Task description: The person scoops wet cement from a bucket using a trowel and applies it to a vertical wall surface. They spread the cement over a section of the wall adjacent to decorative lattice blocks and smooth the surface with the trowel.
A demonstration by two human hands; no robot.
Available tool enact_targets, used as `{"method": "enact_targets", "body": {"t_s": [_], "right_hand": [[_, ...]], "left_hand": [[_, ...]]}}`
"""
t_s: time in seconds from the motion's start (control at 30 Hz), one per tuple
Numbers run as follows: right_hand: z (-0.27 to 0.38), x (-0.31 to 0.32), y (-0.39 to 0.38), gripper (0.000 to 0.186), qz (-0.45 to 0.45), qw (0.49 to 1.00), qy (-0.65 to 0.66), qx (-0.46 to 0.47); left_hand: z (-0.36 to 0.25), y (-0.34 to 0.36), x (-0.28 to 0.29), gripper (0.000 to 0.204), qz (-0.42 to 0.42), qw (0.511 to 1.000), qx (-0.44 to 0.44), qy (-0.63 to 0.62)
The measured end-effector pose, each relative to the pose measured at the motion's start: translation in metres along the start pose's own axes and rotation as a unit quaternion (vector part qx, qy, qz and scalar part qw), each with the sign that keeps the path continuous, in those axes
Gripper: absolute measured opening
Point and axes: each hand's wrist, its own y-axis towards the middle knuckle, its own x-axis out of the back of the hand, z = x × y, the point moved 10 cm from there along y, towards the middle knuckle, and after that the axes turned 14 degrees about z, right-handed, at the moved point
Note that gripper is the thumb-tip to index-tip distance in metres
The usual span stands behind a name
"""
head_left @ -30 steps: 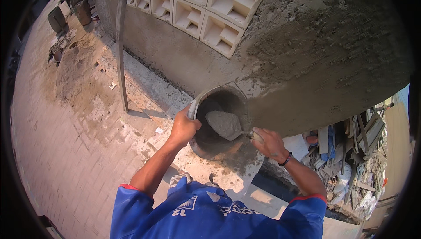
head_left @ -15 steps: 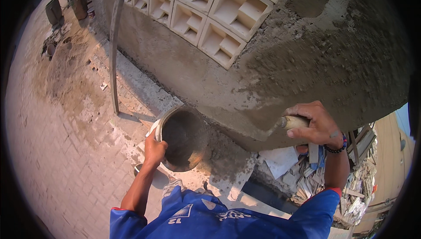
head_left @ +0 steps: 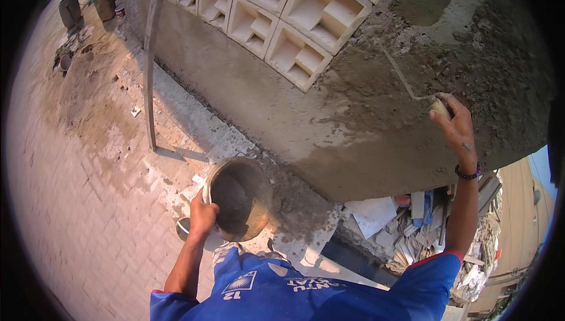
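Observation:
My left hand (head_left: 203,214) grips the rim of a round bucket (head_left: 250,194), low in the middle of the view, with some grey mortar inside. My right hand (head_left: 458,125) is closed round the wooden handle of a trowel (head_left: 400,76), raised to the right against rough, wet grey plaster on the wall (head_left: 494,79). The trowel's thin blade lies along the plaster, just right of the pale breeze blocks (head_left: 300,59).
An upright post (head_left: 150,103) stands at the left beside a concrete ledge (head_left: 191,106). A sand pile (head_left: 91,85), containers (head_left: 70,12) and paving (head_left: 82,203) lie left. Rubble and boards (head_left: 382,224) are heaped below the wall at right, beside a dark trench (head_left: 359,259).
My right hand has moved the trowel, earlier loaded with mortar in the bucket, up and right onto the wall. My left hand and the bucket have moved down and left.

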Motion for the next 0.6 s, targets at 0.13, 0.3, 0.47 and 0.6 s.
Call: {"method": "enact_targets", "body": {"t_s": [0.13,0.3,0.47,0.6], "right_hand": [[0.012,-0.103,-0.014,0.041,0.118,0.991,-0.063,0.019],[-0.002,-0.179,0.0,0.033,0.142,0.984,-0.105,-0.004],[-0.014,-0.204,0.017,0.034,0.138,0.987,-0.06,-0.046],[-0.029,-0.2,0.026,0.035,0.062,0.994,-0.057,-0.068]], "left_hand": [[-0.006,-0.008,-0.005,0.066,0.005,1.0,0.014,-0.025],[-0.006,-0.017,0.002,0.066,-0.008,0.999,0.001,-0.036],[0.017,-0.026,0.024,0.067,-0.033,0.999,0.002,-0.015],[0.031,-0.034,0.047,0.065,-0.049,0.998,0.033,-0.007]]}}
